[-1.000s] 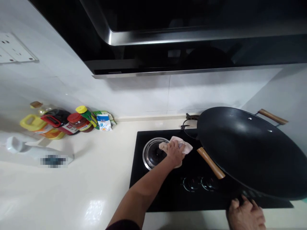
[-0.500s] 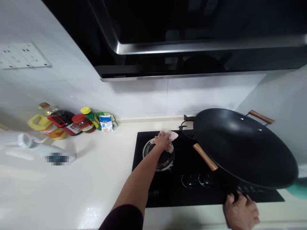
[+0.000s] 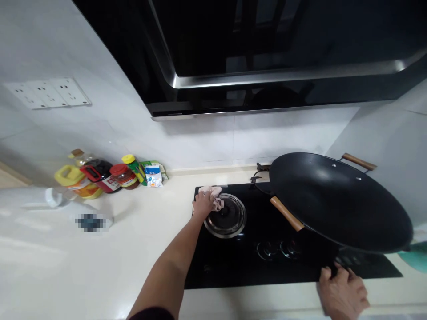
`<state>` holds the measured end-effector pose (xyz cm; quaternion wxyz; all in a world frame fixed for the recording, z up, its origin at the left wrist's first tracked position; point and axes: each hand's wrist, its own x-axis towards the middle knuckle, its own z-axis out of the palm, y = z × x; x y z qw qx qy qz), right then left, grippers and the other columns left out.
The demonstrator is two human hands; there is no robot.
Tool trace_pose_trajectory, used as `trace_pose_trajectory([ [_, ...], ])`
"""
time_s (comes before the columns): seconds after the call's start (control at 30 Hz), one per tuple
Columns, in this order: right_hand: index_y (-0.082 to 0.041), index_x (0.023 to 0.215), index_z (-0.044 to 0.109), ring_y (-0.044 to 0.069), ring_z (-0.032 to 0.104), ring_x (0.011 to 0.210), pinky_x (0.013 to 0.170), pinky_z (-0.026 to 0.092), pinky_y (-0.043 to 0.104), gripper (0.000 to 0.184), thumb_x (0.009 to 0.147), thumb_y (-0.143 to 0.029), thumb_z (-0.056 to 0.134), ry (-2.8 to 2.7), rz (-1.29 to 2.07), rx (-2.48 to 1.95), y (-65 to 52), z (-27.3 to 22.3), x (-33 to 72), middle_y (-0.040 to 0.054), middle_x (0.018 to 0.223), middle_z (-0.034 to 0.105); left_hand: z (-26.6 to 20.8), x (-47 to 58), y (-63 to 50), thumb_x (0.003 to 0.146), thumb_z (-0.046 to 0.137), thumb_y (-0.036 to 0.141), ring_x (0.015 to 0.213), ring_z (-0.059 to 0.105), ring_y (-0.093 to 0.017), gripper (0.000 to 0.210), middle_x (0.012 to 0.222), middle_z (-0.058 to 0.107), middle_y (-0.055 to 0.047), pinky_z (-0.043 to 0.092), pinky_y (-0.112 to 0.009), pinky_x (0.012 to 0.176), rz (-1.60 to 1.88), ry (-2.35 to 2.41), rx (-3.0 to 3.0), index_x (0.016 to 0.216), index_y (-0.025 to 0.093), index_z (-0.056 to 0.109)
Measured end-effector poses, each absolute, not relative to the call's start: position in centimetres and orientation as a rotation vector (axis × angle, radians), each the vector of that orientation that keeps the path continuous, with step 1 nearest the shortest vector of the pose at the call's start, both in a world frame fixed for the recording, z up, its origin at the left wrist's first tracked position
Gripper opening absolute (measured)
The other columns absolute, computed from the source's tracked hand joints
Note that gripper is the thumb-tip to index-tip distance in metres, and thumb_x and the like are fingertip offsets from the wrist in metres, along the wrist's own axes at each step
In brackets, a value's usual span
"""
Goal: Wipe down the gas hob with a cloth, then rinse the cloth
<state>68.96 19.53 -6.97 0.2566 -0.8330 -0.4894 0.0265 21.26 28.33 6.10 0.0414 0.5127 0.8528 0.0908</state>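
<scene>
At the back left corner of the black stove (image 3: pixel 233 269), our left hand (image 3: pixel 203 204) was closed over a pale pink cloth (image 3: pixel 214 191), which lay bunched under the palm and reached over the rim of the left burner (image 3: pixel 229 221). Our right hand (image 3: pixel 344 291) rested at the stove's front edge, toward its right end, with its fingers apart and slightly bent; we saw nothing in its grasp. Above the stove's right half we had a wide black wok (image 3: pixel 333 200), one wooden handle (image 3: pixel 287 214) pointing toward the two knobs (image 3: pixel 278 250). Along the back edge of the counter (image 3: pixel 140 249), left of the stove, we could see a yellow-handled jug (image 3: pixel 82 183), a red-lidded jar (image 3: pixel 125 178) and a blue-and-white packet (image 3: pixel 154 176). Nearer the counter's left edge was a white bottle (image 3: pixel 68 206), its label blurred.
</scene>
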Motion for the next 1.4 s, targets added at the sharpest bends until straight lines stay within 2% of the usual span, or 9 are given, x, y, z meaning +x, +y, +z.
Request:
trace_pose_trajectory([
  [0.23,-0.015,0.134,0.064,0.050,0.043,0.142,0.110,0.038,0.072,0.055,0.098,-0.049,0.040,-1.293,0.085,-2.285,19.6,-6.7,69.1,0.0261,0.149,0.051,3.7,22.6,19.6,0.105,0.039,0.038,0.127,0.051,-0.034,0.043,0.146,0.055,-0.014,0.046,-0.055,0.102,0.279,2.637,1.679,0.141,0.030,0.062],
  [0.5,-0.015,0.137,0.064,0.053,0.040,0.143,0.110,0.036,0.073,0.057,0.095,-0.048,0.044,-1.236,0.123,-2.321,19.9,-7.9,69.9,0.0284,0.150,0.049,2.2,28.2,12.7,0.103,0.046,0.040,0.133,0.050,-0.036,0.036,0.152,0.053,-0.011,0.044,-0.055,0.102,0.322,2.504,1.834,0.131,0.033,0.067],
  [0.6,-0.015,0.141,0.062,0.055,0.040,0.144,0.107,0.036,0.074,0.061,0.093,-0.050,0.047,-1.214,0.143,-2.343,20.0,-8.1,70.2,0.0303,0.152,0.046,1.6,30.0,12.1,0.101,0.048,0.043,0.138,0.046,-0.040,0.036,0.155,0.050,-0.013,0.043,-0.060,0.105,0.393,2.423,1.849,0.129,0.032,0.067],
  [0.7,-0.014,0.145,0.059,0.057,0.037,0.145,0.108,0.036,0.076,0.068,0.090,-0.053,0.049,-1.203,0.176,-2.374,20.2,-8.3,70.5,0.0324,0.153,0.044,0.8,32.2,11.4,0.100,0.048,0.048,0.144,0.041,-0.044,0.042,0.160,0.045,-0.017,0.039,-0.066,0.111,0.493,2.281,1.874,0.135,0.031,0.065],
  [0.9,-0.020,0.142,0.063,0.055,0.040,0.143,0.110,0.035,0.075,0.067,0.087,-0.055,0.048,-1.197,0.178,-2.320,19.8,-6.9,71.0,0.0270,0.150,0.050,1.7,35.1,11.2,0.095,0.057,0.058,0.141,0.048,-0.039,0.058,0.160,0.050,-0.009,0.042,-0.062,0.113,0.611,2.028,1.924,0.149,0.039,0.055],
  [1.03,-0.018,0.126,0.071,0.048,0.056,0.128,0.107,0.044,0.067,0.055,0.086,-0.050,0.052,-1.396,0.097,-2.013,17.9,-4.3,69.3,0.0236,0.137,0.060,2.6,29.6,10.4,0.098,0.058,0.048,0.147,0.045,-0.032,0.070,0.165,0.046,-0.013,0.044,-0.050,0.114,0.641,1.988,1.893,0.162,0.027,0.039],
  [1.17,-0.016,0.113,0.072,0.040,0.059,0.121,0.098,0.051,0.053,0.048,0.092,-0.053,0.050,-1.844,0.283,-1.532,15.2,-1.5,61.4,0.0217,0.129,0.063,2.4,19.0,6.5,0.102,0.048,0.035,0.153,0.040,-0.032,0.052,0.166,0.045,-0.013,0.036,-0.051,0.120,0.506,2.448,1.806,0.154,0.027,0.052],
  [1.27,-0.023,0.122,0.072,0.036,0.055,0.129,0.106,0.045,0.054,0.041,0.100,-0.045,0.045,-2.181,0.377,-1.258,14.2,1.0,52.4,0.0167,0.140,0.059,1.6,12.6,2.9,0.103,0.044,0.040,0.155,0.038,-0.033,0.053,0.166,0.045,-0.014,0.035,-0.053,0.120,0.327,2.662,1.769,0.152,0.026,0.056],
  [1.4,-0.031,0.136,0.068,0.038,0.046,0.138,0.112,0.038,0.059,0.039,0.100,-0.041,0.054,-2.542,0.376,-1.102,14.8,3.0,43.2,0.0116,0.150,0.055,-0.3,9.2,-0.3,0.100,0.041,0.043,0.153,0.042,-0.034,0.053,0.162,0.051,-0.012,0.038,-0.055,0.119,0.178,2.770,1.704,0.146,0.027,0.062],
])
